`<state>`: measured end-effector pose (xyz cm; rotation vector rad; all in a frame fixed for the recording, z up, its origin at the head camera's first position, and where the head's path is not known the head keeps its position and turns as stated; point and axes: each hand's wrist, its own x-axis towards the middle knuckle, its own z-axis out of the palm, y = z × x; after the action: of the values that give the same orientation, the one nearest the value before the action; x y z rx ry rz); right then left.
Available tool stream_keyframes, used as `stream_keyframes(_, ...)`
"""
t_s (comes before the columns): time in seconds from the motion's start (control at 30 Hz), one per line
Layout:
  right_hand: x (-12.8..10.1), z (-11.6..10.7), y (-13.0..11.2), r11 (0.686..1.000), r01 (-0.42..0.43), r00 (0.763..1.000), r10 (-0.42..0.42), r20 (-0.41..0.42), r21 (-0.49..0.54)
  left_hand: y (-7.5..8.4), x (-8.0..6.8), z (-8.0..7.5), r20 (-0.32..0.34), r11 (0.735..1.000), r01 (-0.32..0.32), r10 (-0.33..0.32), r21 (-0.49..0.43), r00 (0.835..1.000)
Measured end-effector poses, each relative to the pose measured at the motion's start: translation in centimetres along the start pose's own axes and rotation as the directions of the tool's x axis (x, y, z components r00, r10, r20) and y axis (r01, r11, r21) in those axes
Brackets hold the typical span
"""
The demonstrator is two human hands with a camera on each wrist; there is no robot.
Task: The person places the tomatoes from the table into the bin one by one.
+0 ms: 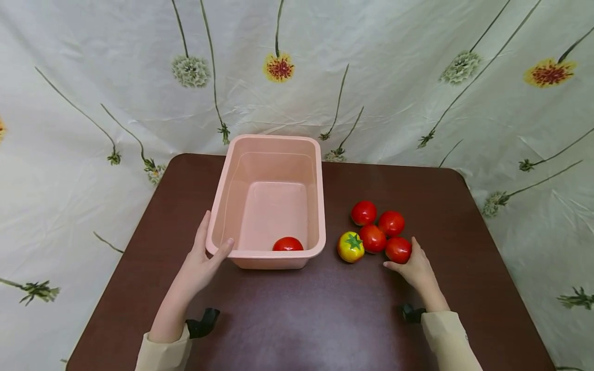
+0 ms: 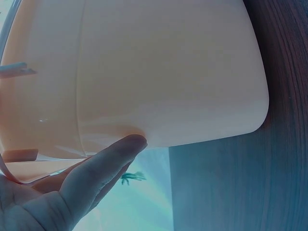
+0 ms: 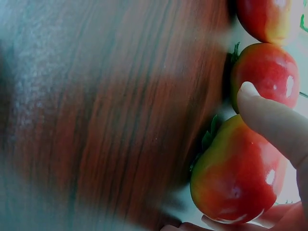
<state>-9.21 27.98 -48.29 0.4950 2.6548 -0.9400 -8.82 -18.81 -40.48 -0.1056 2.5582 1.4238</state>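
Observation:
A pink plastic tub [image 1: 265, 253] stands near the back of the table, with one red tomato [image 1: 287, 244] inside at its near end. My left hand [image 1: 197, 270] grips the tub's near left corner, and the left wrist view shows a digit pressed against the outer wall [image 2: 183, 67]. To the right of the tub is a group of red tomatoes, among them one at the back [image 1: 364, 213]. My right hand [image 1: 419, 270] holds the nearest right tomato [image 1: 398, 250] between thumb and fingers. In the right wrist view this tomato [image 3: 236, 178] still touches or nearly touches its neighbour [image 3: 267, 74].
A yellow tomato [image 1: 350, 247] with a green star-shaped calyx sits at the group's left edge. The dark brown table [image 1: 320, 319] has rounded far corners. Behind it hangs a pale cloth [image 1: 390, 67] printed with flowers.

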Motion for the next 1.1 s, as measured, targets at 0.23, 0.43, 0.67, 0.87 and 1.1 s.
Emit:
stream_keyframes(0.23,0.08,0.44,0.14,1.000,0.010,1.000,-0.011,-0.011,-0.014,-0.14,-0.03,0.02,-0.001,1.000,-0.005,0.005,0.005,1.000)
stream_keyframes(0.43,0.04,0.58,0.19,1.000,0.006,1.000,-0.006,-0.018,-0.020,-0.21,-0.02,0.09,0.005,1.000,0.004,-0.004,0.021,1.000)
stream_keyframes(0.67,-0.09,0.57,0.08,1.000,-0.009,0.999,0.009,-0.034,-0.017,-0.17,-0.02,0.14,0.008,0.999,0.014,-0.014,0.029,1.000)
stream_keyframes(0.87,-0.04,0.61,-0.01,1.000,-0.011,0.999,0.010,-0.046,-0.027,-0.23,0.04,0.11,0.003,1.000,0.014,-0.014,0.014,1.000)
stream_keyframes(1.1,0.02,0.76,0.18,0.999,0.016,0.997,-0.018,-0.079,-0.035,-0.18,0.09,0.14,0.007,1.000,0.015,-0.015,0.002,1.000)
